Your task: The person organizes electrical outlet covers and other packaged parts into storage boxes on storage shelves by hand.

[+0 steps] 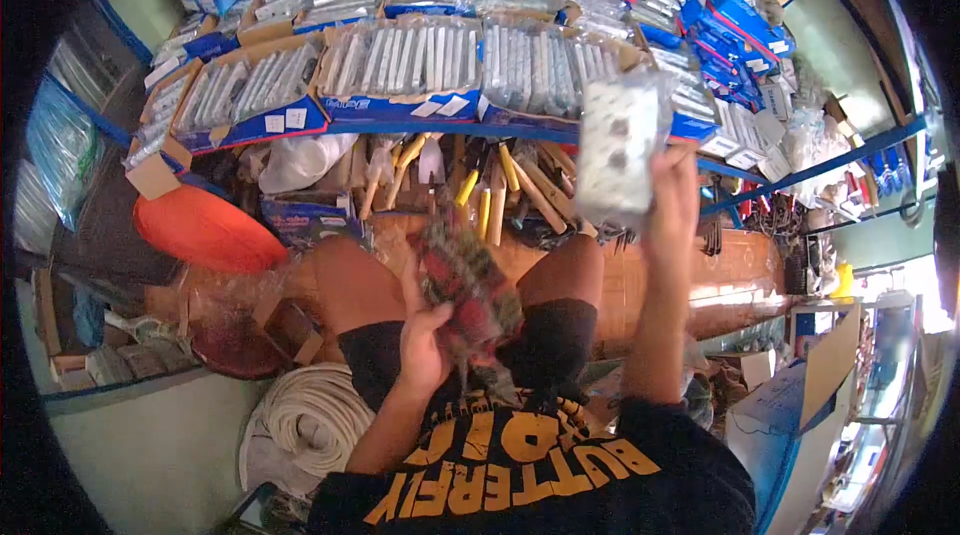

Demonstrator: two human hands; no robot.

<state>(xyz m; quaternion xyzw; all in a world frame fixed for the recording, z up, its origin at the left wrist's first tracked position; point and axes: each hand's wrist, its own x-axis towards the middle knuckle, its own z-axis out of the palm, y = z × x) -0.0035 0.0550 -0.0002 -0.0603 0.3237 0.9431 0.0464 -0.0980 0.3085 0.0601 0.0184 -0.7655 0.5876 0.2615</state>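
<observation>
My right hand (672, 190) is raised at the right, its fingers closed on the edge of a white plate in clear plastic (618, 147) with dark round marks. The plate stands in front of the shelf of boxes. Lower and to the left, my left hand (425, 335) grips a crumpled red and green cloth (468, 297), which hangs over my lap. The cloth is blurred, and it hides part of my left fingers.
Blue boxes (400, 107) packed with wrapped plates line the shelf ahead. Wooden and yellow handles (484, 215) lie beneath it. An orange round object (208, 227) is at the left, a coiled white hose (305, 420) at lower left, and an open carton (770, 405) at lower right.
</observation>
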